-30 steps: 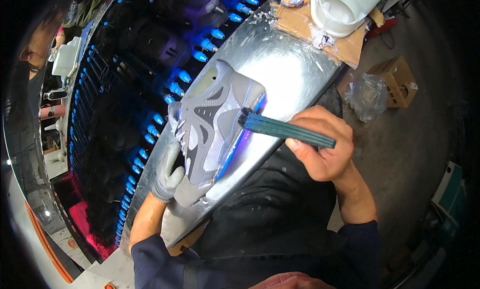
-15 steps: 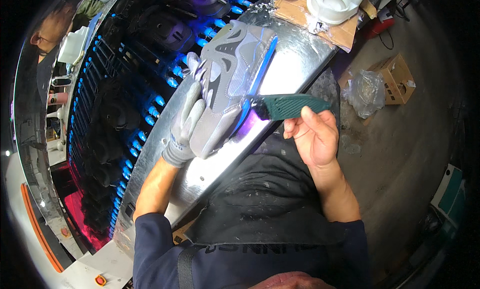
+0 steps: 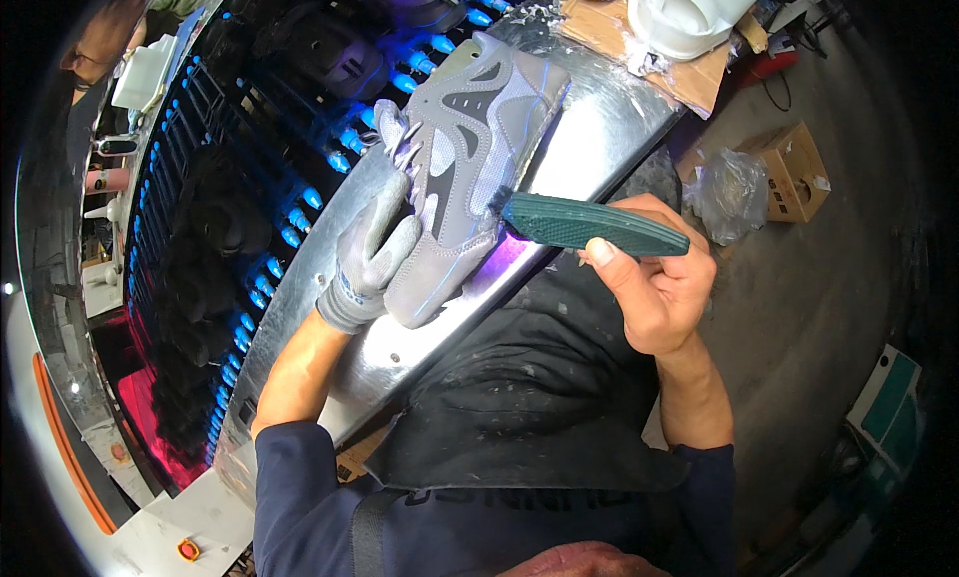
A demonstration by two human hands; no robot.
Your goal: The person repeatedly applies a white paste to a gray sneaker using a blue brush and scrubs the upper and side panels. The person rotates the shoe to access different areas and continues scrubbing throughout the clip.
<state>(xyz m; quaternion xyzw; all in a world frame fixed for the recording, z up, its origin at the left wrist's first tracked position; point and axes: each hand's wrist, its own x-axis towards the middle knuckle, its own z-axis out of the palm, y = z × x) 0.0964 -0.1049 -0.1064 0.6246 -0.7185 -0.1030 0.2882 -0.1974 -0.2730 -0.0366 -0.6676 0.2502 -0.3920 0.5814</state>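
A grey shoe upper (image 3: 465,162) lies tilted over the metal ledge, its side panel with black inserts facing up and its laces toward the left. My left hand (image 3: 375,252), in a grey knit glove, grips it along the lace side near the toe. In my bare right hand (image 3: 659,277) is a dark green brush (image 3: 599,225), pinched between thumb and fingers by its textured handle. Its dark bristles meet the shoe's lower edge, on the side away from the laces. The shoe's underside is mostly hidden.
The metal ledge (image 3: 365,352) runs diagonally before me. Beyond it, a rack with blue-tipped pegs (image 3: 300,220) carries dark shoes. A white container (image 3: 689,12) stands on cardboard (image 3: 599,27) at the far end. On the floor at right sit a plastic bag (image 3: 729,192) and a cardboard box (image 3: 794,172).
The shoe has rolled so its blue-lit bottom edge no longer shows as a wide strip. My right hand has shifted right and slightly down, and the brush now slants down toward its handle end.
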